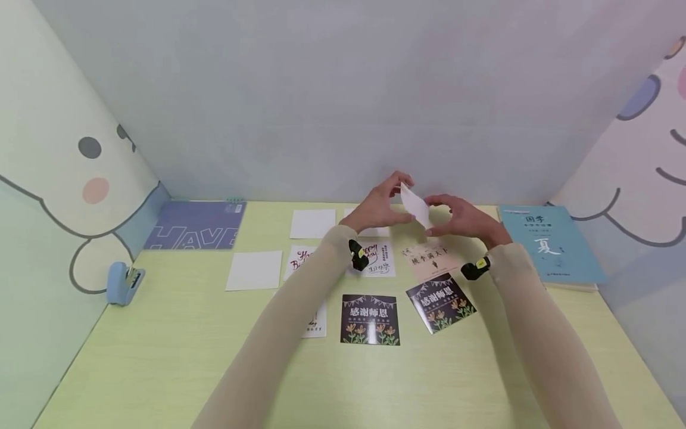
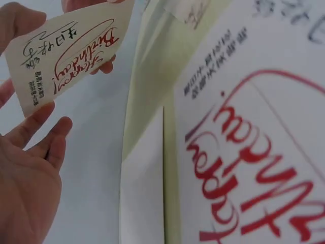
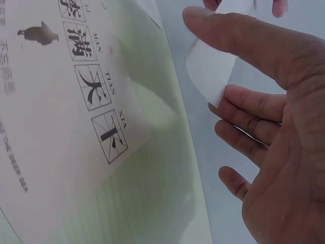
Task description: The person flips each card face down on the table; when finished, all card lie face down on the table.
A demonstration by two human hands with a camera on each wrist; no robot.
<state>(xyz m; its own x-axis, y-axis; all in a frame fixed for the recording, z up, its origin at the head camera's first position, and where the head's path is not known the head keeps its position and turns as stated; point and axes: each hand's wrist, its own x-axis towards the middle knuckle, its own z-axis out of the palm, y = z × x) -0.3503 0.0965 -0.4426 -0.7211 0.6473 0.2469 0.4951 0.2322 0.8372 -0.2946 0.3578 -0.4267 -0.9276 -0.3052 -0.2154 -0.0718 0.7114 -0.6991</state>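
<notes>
A birthday card (image 1: pixel 415 207) is held up above the back of the table, tilted, between both hands. Fingers and thumb of my left hand (image 1: pixel 377 205) grip its left side. At the opposite side my right hand (image 1: pixel 463 220) pinches it. Red and black lettering shows on the card (image 2: pixel 66 56) in the left wrist view; its plain white back (image 3: pixel 213 61) faces the right wrist camera. Below the left wrist lies another birthday card (image 1: pixel 379 262), and a white card (image 1: pixel 382 232) is partly hidden by that hand. A pink card (image 1: pixel 429 262) lies below the right hand.
Two dark flowered cards (image 1: pixel 370 320) lie nearer the front. White cards (image 1: pixel 313 224) and partly covered lettered cards (image 1: pixel 316 322) lie at left. A blue stapler (image 1: pixel 123 284), a purple notebook (image 1: pixel 195 226) and a blue book (image 1: pixel 552 244) flank them. A wall (image 1: pixel 343 119) rises behind.
</notes>
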